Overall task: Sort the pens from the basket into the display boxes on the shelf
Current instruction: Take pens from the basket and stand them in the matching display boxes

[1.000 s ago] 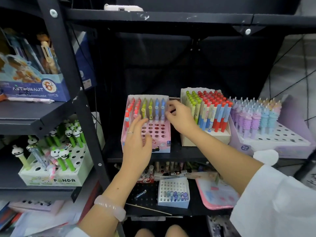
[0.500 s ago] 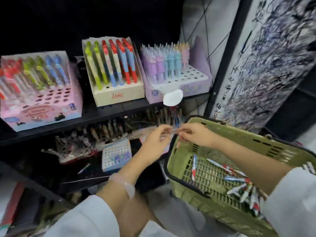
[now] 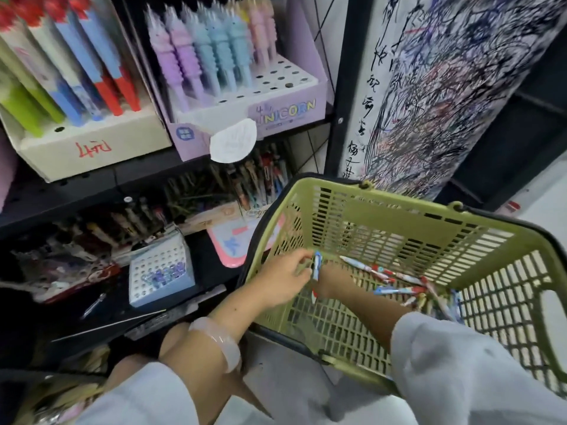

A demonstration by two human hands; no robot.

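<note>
Blue-and-white, with a red tip below, one pen (image 3: 316, 268) stands nearly upright just inside the near-left corner of the basket (image 3: 399, 222), pinched near its top by the curled fingers of the left hand (image 3: 283, 279). The right hand (image 3: 329, 279) lies directly behind that pen, reaching in over the basket's near rim; its fingers are hidden by the pen and the left hand, so I cannot tell whether it grips anything. More loose pens (image 3: 408, 286), in blue, red and white, lie scattered on the basket's mesh floor toward its right side, some overlapping. The basket is green plastic with a dark rim, tilted toward the camera, beside the black shelf (image 3: 92, 182).

On the upper shelf stands a lilac box (image 3: 291, 108) printed UNICORN, its pastel pens (image 3: 208, 56) upright in the back rows and the front holes bare. Just left of it sits a cream box (image 3: 92, 148) holding green, blue and red pens. Below, a small blue box (image 3: 159, 271) sits among blurred clutter. A pale bangle (image 3: 221, 342) circles the left wrist.
</note>
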